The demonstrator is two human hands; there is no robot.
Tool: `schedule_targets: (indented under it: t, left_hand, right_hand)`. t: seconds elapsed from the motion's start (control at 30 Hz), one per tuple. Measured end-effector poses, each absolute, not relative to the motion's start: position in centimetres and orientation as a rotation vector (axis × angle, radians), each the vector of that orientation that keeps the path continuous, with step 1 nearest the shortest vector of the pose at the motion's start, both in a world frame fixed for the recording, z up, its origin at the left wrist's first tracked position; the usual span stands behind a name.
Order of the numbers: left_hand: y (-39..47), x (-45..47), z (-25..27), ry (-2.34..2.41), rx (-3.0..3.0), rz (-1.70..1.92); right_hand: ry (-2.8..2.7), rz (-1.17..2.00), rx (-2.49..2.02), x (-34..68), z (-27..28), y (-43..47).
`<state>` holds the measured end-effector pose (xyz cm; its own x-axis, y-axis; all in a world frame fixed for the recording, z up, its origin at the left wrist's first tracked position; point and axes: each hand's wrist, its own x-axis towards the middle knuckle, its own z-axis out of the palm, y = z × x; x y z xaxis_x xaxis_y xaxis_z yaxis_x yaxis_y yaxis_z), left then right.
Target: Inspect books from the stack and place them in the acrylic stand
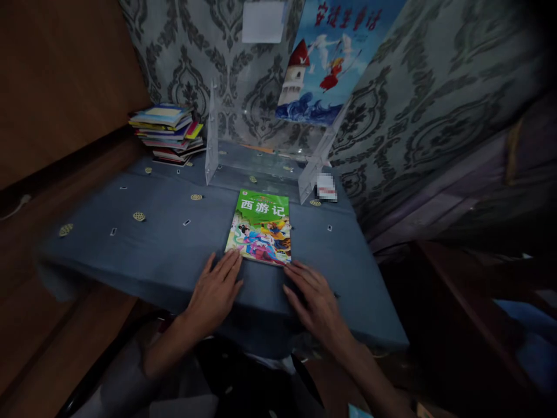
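We have the 西游记 picture book (260,227) laid flat, unopened and not yet lifted, our left hand (216,290) and right hand (314,293) at its near corners, fingers extended, grasping nothing.

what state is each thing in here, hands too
green 西游记 book: closed, lying flat, front cover up
left hand: open, fingertips at book's near left corner
right hand: open, fingertips at near right corner
book stack: unevenly piled
clear stand: upright
tablecloth: spread, draped over edge
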<state>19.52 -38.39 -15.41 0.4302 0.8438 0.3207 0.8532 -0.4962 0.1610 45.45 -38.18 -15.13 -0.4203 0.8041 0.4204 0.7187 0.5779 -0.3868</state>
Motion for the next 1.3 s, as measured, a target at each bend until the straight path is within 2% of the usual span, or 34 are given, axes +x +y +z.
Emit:
schedule_targets:
  t: [0.17, 0.37, 0.6, 0.87, 1.1, 1.3]
  left_hand:
    - [-38.3, 20.0, -16.1, -1.589, -2.548, -0.593]
    - [-38.0, 20.1, -16.2, -1.579, -2.528, -0.584]
    - [-37.6, 20.1, -15.8, -1.517, -2.478, -0.638]
    - [-37.1, 19.8, -15.8, -1.438, -2.457, -0.641]
    - [-35.0, 18.2, -16.2, -1.426, -2.566, -0.693]
    - [-29.2, 17.5, -18.0, -1.587, -2.641, -0.782]
  right_hand:
    - [-2.442, 0.394, -0.992, 40.2, -12.4, -36.0]
    - [-2.599, 0.637, -0.936, 36.3, -11.4, -31.3]
    - [-2.676, 0.559, -0.904, 36.4, -12.1, -24.1]
    - [-2.633, 0.378, -1.176, 37.3, -12.6, -16.2]
    - [-2.402, 0.281, -1.437, 39.4, -13.5, -19.0]
    - [-2.095, 0.328, -1.678, 40.8, -14.8, -23.9]
